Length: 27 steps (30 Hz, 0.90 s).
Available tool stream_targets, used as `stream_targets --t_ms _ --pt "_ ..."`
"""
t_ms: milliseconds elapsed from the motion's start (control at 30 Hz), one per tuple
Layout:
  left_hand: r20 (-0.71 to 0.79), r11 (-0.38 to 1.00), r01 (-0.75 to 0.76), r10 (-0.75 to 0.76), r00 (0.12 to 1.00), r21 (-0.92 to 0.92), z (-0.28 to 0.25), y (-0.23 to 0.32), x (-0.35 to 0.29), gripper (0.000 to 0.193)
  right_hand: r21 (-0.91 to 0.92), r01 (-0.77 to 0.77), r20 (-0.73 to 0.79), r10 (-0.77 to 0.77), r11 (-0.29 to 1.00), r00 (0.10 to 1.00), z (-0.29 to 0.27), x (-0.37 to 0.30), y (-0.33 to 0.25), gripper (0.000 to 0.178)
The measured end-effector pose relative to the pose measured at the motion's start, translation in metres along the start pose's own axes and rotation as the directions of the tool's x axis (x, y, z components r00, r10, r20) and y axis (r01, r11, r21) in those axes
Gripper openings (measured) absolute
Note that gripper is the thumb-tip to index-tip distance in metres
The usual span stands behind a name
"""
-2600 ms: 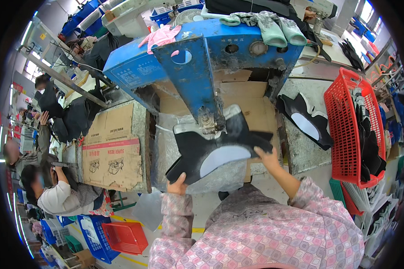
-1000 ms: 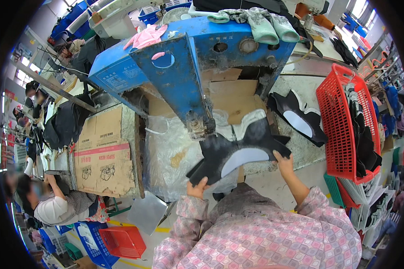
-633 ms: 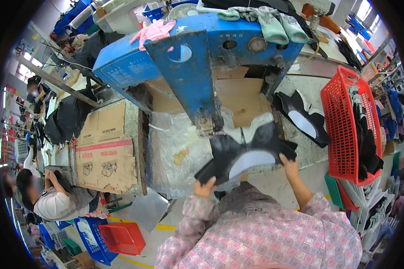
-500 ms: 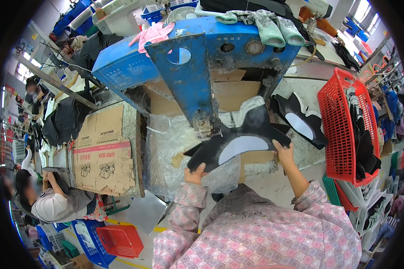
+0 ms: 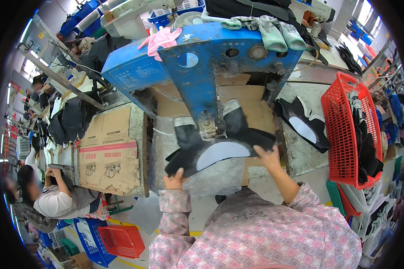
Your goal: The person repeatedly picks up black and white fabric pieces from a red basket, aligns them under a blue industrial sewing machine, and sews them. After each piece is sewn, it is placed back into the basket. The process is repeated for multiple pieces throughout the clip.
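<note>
A black shoe upper point(image 5: 193, 159) with a pale half-moon patch is stretched between my hands under the metal nozzle point(image 5: 207, 127) of a blue machine point(image 5: 186, 85). My left hand point(image 5: 174, 180) pinches its lower left corner, thumb on top. My right hand point(image 5: 269, 158) grips the right end the same way, fingers partly hidden beneath. Two light-tipped flaps of the upper point away from me, one on each side of the nozzle. A similar black upper point(image 5: 303, 125) with a pale patch lies on the bench to the right.
A red basket point(image 5: 349, 130) holding black pieces stands at the right. Flattened cardboard point(image 5: 107, 154) covers the bench on the left. A pink glove point(image 5: 160, 42) and greenish gloves point(image 5: 271, 36) lie on the machine. A person point(image 5: 60, 201) sits at the left, near a red crate point(image 5: 121, 241).
The upper has moved left and been turned, so its two flaps now sit on both sides of the nozzle. Both hands have shifted left with it, still holding its ends.
</note>
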<state>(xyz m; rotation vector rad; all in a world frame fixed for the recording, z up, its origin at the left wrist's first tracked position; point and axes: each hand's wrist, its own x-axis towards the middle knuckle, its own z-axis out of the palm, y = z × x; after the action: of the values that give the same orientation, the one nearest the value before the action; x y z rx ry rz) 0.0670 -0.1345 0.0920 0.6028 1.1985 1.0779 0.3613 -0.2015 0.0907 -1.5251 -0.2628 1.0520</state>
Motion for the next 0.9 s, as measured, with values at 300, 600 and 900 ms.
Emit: stream_targets --t_ms 300,600,900 --pt "-0.045 0.998 -0.051 0.052 0.998 0.034 -0.042 0.003 0.004 0.014 -0.120 -0.154 0.118 0.168 0.981 0.979 0.019 0.000 0.012 0.082" --pt "-0.162 0.994 -0.092 0.080 0.984 -0.065 -0.123 0.030 -0.013 0.018 -0.218 -0.073 0.451 0.167 0.973 0.877 0.064 -0.016 0.027 0.077" --pt "-0.134 0.976 0.044 -0.015 0.991 0.215 -0.041 -0.013 0.030 0.011 -0.298 -0.110 0.258 0.191 0.948 0.947 -0.024 0.000 -0.021 0.081"
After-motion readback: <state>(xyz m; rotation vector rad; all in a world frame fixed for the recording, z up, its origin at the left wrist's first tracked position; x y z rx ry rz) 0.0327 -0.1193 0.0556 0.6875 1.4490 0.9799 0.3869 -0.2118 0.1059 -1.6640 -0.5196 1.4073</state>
